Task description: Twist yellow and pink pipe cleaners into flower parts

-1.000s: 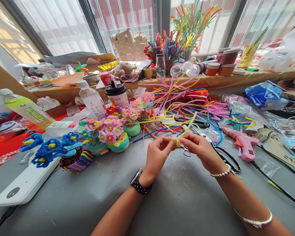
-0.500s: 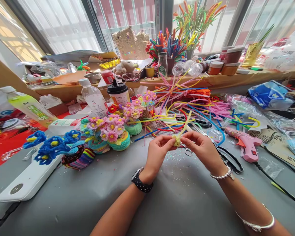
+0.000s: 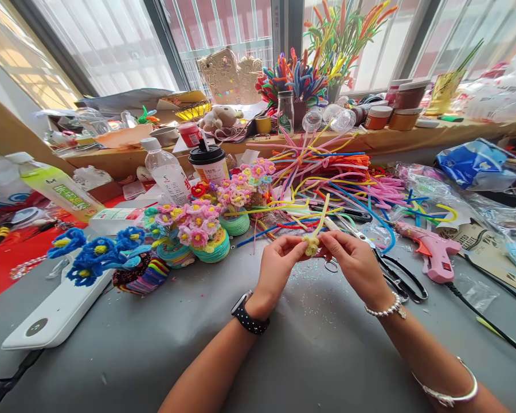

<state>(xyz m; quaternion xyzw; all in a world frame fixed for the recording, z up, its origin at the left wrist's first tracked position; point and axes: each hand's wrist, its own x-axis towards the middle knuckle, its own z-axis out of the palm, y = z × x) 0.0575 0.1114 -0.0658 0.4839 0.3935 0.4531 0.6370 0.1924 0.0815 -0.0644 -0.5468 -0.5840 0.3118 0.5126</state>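
Two hands (image 3: 313, 264) grip the yellow coil (image 3: 312, 246) between them.

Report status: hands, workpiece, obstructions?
Left hand pinching pale yellow fuzzy piece. Right hand at its other side, exact grip unclear. Piece's long strand points up, away from wearer. Black-handled scissors beside right hand, not between hands.

smooth grey tabletop (image 3: 309, 355), glossy pink plastic glue gun (image 3: 439, 252), fuzzy blue flowers (image 3: 98, 250), shiny beaded bracelet (image 3: 384, 310)

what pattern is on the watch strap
The watch strap is black with white dots, best seen in the head view.
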